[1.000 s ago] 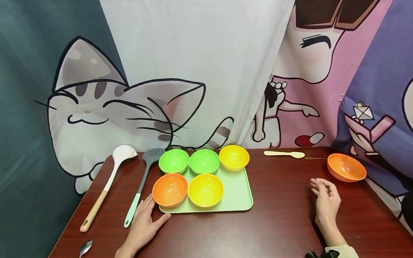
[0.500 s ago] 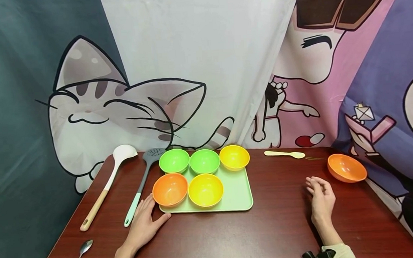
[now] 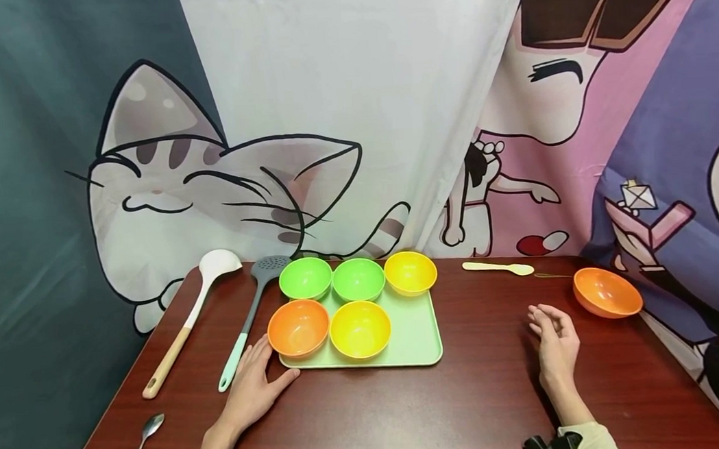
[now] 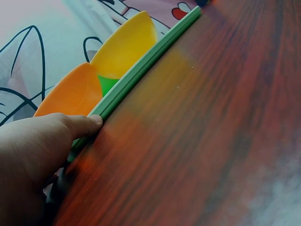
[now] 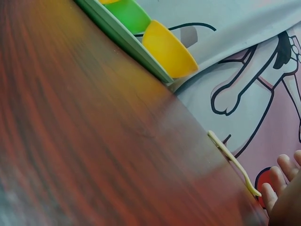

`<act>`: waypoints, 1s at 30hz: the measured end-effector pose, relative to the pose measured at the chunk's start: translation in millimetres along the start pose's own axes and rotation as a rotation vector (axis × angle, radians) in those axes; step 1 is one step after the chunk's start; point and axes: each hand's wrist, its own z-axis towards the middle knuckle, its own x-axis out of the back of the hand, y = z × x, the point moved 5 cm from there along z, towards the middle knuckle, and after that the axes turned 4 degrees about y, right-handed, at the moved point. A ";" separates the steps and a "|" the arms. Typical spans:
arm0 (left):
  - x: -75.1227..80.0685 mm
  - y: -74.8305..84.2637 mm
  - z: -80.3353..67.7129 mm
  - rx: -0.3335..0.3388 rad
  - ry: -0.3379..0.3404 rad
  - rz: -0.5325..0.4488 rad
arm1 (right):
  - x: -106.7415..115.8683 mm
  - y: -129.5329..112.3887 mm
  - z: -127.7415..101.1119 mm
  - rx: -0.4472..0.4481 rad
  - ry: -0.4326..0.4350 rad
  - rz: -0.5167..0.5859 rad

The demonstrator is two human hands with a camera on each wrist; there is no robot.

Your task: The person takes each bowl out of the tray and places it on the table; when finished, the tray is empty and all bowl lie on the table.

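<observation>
My left hand [image 3: 253, 390] lies at the front left corner of the pale green tray [image 3: 415, 331], fingers stretched along its left side. Its thumb [image 4: 87, 123] touches the tray's front rim. On the tray are an orange bowl [image 3: 298, 328] beside those fingers, a yellow bowl [image 3: 360, 330], two green bowls [image 3: 305, 278] and a smaller yellow bowl [image 3: 410, 273] at the back. Out on the right, my right hand [image 3: 556, 350] holds nothing, its fingers loosely bent. A second orange bowl [image 3: 607, 293] stands behind and to the right of that hand, apart from it.
Left of the tray lie a white ladle [image 3: 194, 324] with a wooden handle and a grey slotted turner [image 3: 254, 320]. A metal spoon [image 3: 143, 444] is near the front left. Toward the back right lies a pale yellow spoon [image 3: 498, 267]; printed curtains [image 3: 359, 114] hang behind.
My right hand has drifted a little to the left, away from the orange bowl on the right. The left hand stays at the tray's corner; the head view has shifted slightly.
</observation>
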 end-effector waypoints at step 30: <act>-0.6 -0.5 0.8 -0.014 0.006 0.003 | -31.2 5.2 -12.5 -0.019 -0.108 0.016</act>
